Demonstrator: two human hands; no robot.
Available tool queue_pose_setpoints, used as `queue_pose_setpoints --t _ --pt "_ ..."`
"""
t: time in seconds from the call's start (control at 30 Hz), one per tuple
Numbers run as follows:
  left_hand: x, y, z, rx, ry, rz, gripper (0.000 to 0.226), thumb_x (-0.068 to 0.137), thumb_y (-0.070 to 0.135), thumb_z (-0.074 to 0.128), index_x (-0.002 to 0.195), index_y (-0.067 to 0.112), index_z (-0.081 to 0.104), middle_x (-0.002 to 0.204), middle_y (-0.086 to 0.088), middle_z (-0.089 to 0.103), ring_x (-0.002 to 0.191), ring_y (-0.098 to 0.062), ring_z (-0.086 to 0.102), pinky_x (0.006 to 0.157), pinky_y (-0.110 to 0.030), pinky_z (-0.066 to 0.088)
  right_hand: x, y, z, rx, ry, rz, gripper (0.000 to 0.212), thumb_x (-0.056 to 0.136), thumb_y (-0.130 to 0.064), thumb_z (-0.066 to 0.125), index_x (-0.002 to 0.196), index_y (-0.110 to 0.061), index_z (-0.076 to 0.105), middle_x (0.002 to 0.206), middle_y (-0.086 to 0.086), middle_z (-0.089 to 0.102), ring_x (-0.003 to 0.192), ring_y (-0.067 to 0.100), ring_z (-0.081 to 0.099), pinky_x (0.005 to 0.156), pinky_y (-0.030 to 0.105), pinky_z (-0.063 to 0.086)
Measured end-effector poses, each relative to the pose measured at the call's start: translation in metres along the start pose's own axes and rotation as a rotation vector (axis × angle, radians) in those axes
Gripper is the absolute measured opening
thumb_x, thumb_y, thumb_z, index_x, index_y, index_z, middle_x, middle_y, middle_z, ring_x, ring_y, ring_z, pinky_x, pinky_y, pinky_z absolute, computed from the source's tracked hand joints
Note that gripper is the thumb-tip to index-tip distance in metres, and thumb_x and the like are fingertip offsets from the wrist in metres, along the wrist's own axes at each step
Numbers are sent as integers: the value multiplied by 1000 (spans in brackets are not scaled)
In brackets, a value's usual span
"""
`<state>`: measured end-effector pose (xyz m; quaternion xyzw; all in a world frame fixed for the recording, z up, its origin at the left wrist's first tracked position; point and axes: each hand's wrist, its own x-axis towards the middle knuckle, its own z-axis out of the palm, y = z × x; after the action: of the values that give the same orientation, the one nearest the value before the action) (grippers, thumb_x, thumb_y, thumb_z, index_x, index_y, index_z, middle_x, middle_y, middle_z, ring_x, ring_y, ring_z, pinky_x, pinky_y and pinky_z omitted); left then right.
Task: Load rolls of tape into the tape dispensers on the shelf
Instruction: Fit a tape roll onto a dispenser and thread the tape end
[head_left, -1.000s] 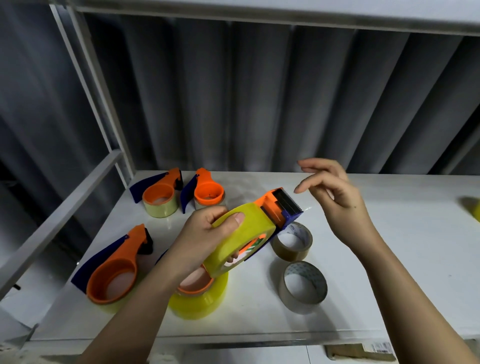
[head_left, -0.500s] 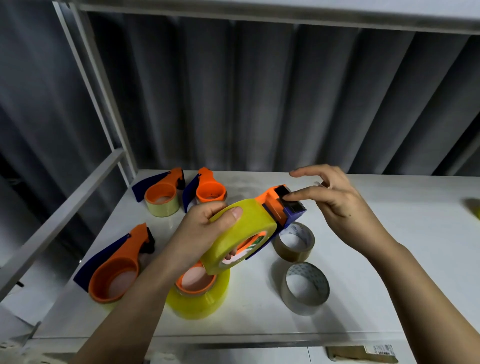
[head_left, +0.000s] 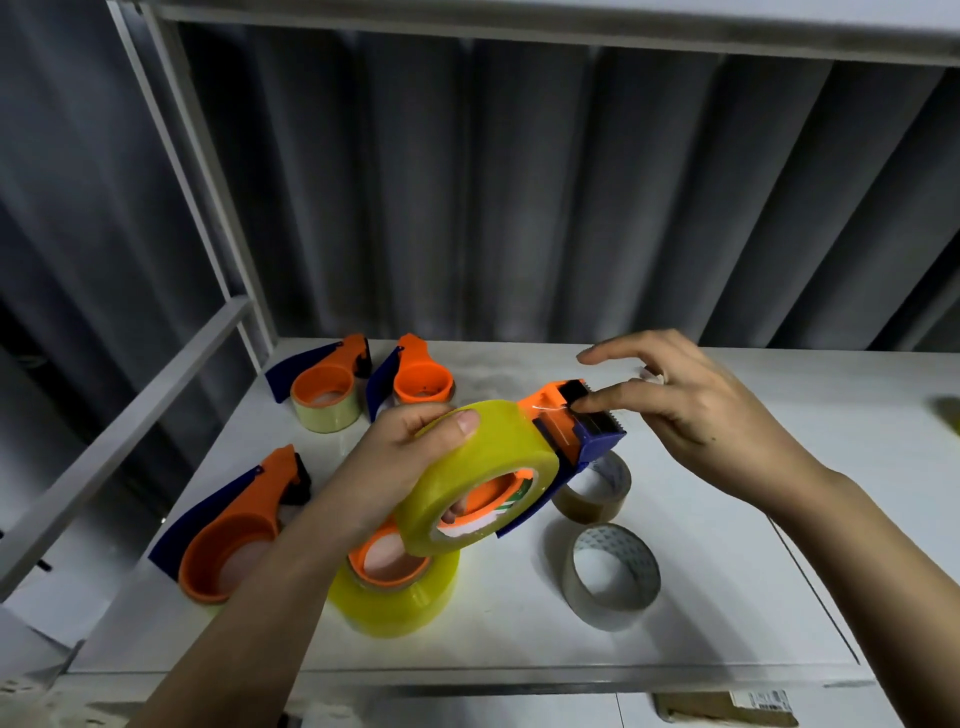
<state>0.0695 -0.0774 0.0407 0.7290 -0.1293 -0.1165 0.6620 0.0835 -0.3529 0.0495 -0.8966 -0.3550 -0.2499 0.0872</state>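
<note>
**Tape end pressed onto the cutter**

Since half a second ago the right hand (head_left: 691, 400) has slid its forefinger from the tip of the cutter back onto its top, and the held dispenser (head_left: 566, 421) has barely shifted.

At far left, lower middle of the frame, an unloaded dispenser (head_left: 234, 530) lies flat on the shelf (head_left: 727, 597). Above it, at left centre, two more dispensers (head_left: 332, 384) sit side by side; the left one carries a pale roll, the right one looks bare.

In the centre the left hand (head_left: 400, 462) grasps the yellow roll (head_left: 478, 473) already seated on the held dispenser, thumb on the tape's face, probably to stop it turning while the end is fed. Under it, at lower centre, another loaded dispenser (head_left: 395, 587) rests on the shelf.

Right of centre two loose rolls (head_left: 613, 577) wait, one brownish behind, one clear in front. The right hand is released, fingers spread, only the forefinger pressing the shiny tape end down by the blade, seemingly to stick it there.

A green and red label shows on the held roll's core, too blurred to read; a barcoded sticker on a carton at the bottom right is likewise illegible
</note>
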Motion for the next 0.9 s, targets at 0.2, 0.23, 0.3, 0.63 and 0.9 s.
queue_pose_setpoints --t 0.2,0.23,0.3,0.63,0.9 --pt "-3 7 -4 -38 -42 -2 32 74 45 55 64 17 65 51 -12 59 44 -19 57 49 -26 50 -3 -7 -11 -78 -19 -93 40 93 -8 38 115 -28 65 132 3 54 109 28 54 71 45 50" --pt "-3 8 -4 -37 -51 10 31 75 45 56 63 18 65 50 -12 59 44 -19 57 49 -26 50 -4 -8 -11 -82 -17 -96 40 93 -7 39 115 -28 65 132 3 54 108 27 54 72 44 50" --pt "-3 9 -5 -22 -66 29 33 80 46 61 63 18 65 51 -12 59 44 -20 57 49 -26 51 -6 -7 -11 -65 -5 -64 45 91 -3 39 117 -30 62 133 2 53 107 28 54 72 45 50" --pt "-8 12 -10 -3 -61 30 38 85 41 60 75 5 62 51 -11 59 44 -19 58 49 -26 51 0 -3 8 273 72 85 51 91 8 43 114 -29 70 130 -3 53 116 21 53 82 31 43" --pt "-16 20 -9 -58 -15 -3 25 80 37 59 70 14 63 49 -9 59 43 -16 57 47 -24 51 13 -20 17 974 194 357 44 90 2 42 95 -26 75 124 -2 61 121 12 56 96 20 44"
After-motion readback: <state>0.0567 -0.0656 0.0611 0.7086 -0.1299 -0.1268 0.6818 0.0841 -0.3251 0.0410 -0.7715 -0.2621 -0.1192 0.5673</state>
